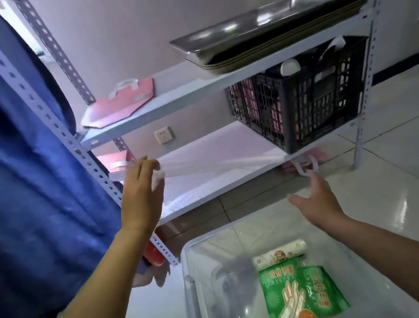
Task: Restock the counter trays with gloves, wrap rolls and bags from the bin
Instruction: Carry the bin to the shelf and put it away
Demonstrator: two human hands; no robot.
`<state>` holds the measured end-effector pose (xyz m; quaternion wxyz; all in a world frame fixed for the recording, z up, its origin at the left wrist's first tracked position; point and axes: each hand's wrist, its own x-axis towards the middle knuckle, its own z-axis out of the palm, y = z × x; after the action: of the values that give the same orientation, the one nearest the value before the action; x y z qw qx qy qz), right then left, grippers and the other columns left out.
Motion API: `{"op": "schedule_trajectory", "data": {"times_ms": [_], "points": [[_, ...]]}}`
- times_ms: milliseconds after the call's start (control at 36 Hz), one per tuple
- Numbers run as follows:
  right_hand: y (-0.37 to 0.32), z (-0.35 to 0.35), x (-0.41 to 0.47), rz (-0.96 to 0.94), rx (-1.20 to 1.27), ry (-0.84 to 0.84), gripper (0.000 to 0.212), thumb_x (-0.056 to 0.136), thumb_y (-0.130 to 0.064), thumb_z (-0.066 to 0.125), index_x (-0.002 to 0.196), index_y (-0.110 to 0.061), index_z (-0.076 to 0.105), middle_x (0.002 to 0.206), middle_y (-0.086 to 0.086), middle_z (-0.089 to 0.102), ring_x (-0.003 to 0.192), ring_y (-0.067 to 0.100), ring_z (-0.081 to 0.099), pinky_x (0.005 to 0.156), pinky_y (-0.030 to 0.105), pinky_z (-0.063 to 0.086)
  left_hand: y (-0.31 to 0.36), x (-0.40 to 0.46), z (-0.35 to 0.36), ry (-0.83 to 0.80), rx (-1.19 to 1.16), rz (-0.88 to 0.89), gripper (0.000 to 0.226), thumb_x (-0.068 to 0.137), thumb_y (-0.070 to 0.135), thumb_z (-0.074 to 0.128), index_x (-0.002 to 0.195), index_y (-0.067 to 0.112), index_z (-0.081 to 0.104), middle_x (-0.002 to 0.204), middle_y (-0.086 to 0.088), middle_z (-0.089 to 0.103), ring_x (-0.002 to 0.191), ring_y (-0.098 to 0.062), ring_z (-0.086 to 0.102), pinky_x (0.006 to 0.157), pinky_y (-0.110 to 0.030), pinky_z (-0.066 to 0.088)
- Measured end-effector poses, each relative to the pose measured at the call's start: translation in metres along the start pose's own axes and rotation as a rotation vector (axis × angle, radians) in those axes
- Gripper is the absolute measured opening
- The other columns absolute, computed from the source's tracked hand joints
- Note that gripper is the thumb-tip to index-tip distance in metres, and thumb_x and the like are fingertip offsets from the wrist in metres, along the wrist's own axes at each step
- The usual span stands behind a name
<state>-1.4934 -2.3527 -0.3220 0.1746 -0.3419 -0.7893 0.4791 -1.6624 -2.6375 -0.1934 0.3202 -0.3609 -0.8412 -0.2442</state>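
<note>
Far to the left of both hands hangs a blue cloth (8,166), draped against the perforated upright (32,97) of a white shelf rack. The left hand (141,193) is raised in front of the lower shelf (218,151), its fingers pinched on the end of a thin clear plastic sheet (217,164), perhaps a bag or wrap, which stretches away to the right over that shelf board. Just behind this hand a pink paper bag (116,162) lies on the same shelf, and above it, on the upper shelf (184,84), lies another pink handled bag (120,103). Below the left wrist, beside the rack's foot, something red (153,254) shows, too hidden to tell what. Between the two forearms and below them stands the clear bin (197,287) on the floor; inside it, beneath the right hand, lie a white wrap roll (279,254) and two green glove packs (286,302), one overlapping the other. The right hand (316,201) hovers over the bin's far rim, fingers spread wide and holding nothing. Above and beyond it a black crate (301,97) sits on the lower shelf, with a stack of metal trays (272,27) on the upper shelf over it, and a pink bag with white handles (307,162) lies on the floor under the rack.
</note>
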Motion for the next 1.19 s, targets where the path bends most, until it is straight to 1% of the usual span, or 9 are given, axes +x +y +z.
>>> {"op": "schedule_trajectory", "data": {"times_ms": [139,250,361,472,722,806,944,1111,1194], "points": [[-0.016,-0.032,0.015,-0.026,0.298,0.015,0.106,0.067,-0.047,0.082,0.15,-0.022,0.021,0.158,0.003,0.027,0.142,0.022,0.03,0.113,0.046,0.033,0.014,0.044,-0.056,0.175,-0.099,-0.005,0.038,0.086,0.014,0.072,0.123,0.011,0.062,0.119,-0.008,0.068,0.108,-0.019,0.057,0.093,-0.026,0.042],[-0.012,-0.052,0.008,-0.048,0.529,-0.053,0.12,0.052,-0.061,0.085,0.149,-0.029,0.02,0.159,-0.001,0.025,0.14,0.014,0.033,0.111,0.052,0.035,0.01,0.052,-0.092,0.22,-0.254,-0.18,0.037,0.084,0.041,0.07,0.119,0.043,0.06,0.098,0.035,0.063,0.088,0.009,0.058,0.083,-0.01,0.044],[-0.01,-0.08,0.005,-0.117,0.505,0.022,0.081,0.082,-0.038,0.075,0.147,-0.024,0.028,0.151,0.01,0.039,0.126,0.015,0.047,0.106,0.039,0.042,-0.009,0.043,-0.091,0.079,-0.405,-0.468,0.051,0.086,0.028,0.075,0.133,0.017,0.059,0.094,0.008,0.066,0.068,0.007,0.059,0.079,-0.037,0.057],[0.003,-0.102,0.007,-0.081,0.291,0.098,0.029,0.082,-0.032,0.073,0.107,-0.017,0.069,0.1,0.009,0.07,0.078,0.017,0.063,0.066,0.029,0.05,-0.028,0.016,-0.067,-0.071,-0.388,-0.635,0.04,0.087,0.027,0.074,0.123,0.011,0.064,0.095,-0.005,0.065,0.077,-0.01,0.06,0.081,-0.059,0.057],[0.101,-0.081,0.002,0.213,0.105,0.066,0.048,0.077,-0.028,0.079,0.116,-0.004,0.067,0.104,0.009,0.064,0.095,0.027,0.061,0.086,0.042,0.05,-0.041,-0.08,0.033,-0.348,-0.313,-0.999,0.063,0.083,0.037,0.076,0.135,0.008,0.056,0.128,-0.015,0.063,0.111,-0.033,0.063,0.093,-0.049,0.054],[0.115,-0.075,0.004,0.229,0.053,0.071,0.029,0.075,-0.03,0.08,0.096,-0.013,0.069,0.09,0.005,0.062,0.085,0.023,0.056,0.072,0.032,0.047,-0.05,-0.09,0.058,-0.391,-0.318,-1.025,0.059,0.083,0.035,0.076,0.132,0.007,0.059,0.123,-0.016,0.065,0.1,-0.031,0.064,0.085,-0.039,0.054],[0.124,-0.054,0.019,0.219,-0.053,0.077,0.05,0.075,-0.024,0.08,0.122,-0.017,0.063,0.097,0.009,0.066,0.079,0.025,0.06,0.071,0.028,0.041,-0.071,-0.095,0.09,-0.558,-0.322,-0.929,0.077,0.081,0.011,0.077,0.147,0.013,0.037,0.13,-0.012,0.055,0.109,-0.032,0.059,0.084,-0.036,0.048],[0.152,-0.015,0.007,0.299,-0.211,-0.066,0.057,0.082,-0.013,0.069,0.136,-0.015,0.054,0.131,0.016,0.06,0.111,0.032,0.06,0.089,0.033,0.047,-0.071,-0.164,0.115,-1.086,-0.259,-0.787,0.089,0.078,0.0,0.076,0.151,0.015,0.027,0.145,-0.018,0.043,0.129,-0.035,0.044,0.107,-0.043,0.038],[0.159,-0.008,0.001,0.312,-0.181,0.01,0.053,0.078,-0.014,0.071,0.129,-0.018,0.062,0.125,0.01,0.066,0.106,0.029,0.063,0.09,0.033,0.05,-0.075,-0.191,0.114,-1.042,-0.206,-0.759,0.082,0.079,0.008,0.075,0.147,0.02,0.032,0.144,-0.014,0.045,0.121,-0.029,0.047,0.098,-0.038,0.04]]}}
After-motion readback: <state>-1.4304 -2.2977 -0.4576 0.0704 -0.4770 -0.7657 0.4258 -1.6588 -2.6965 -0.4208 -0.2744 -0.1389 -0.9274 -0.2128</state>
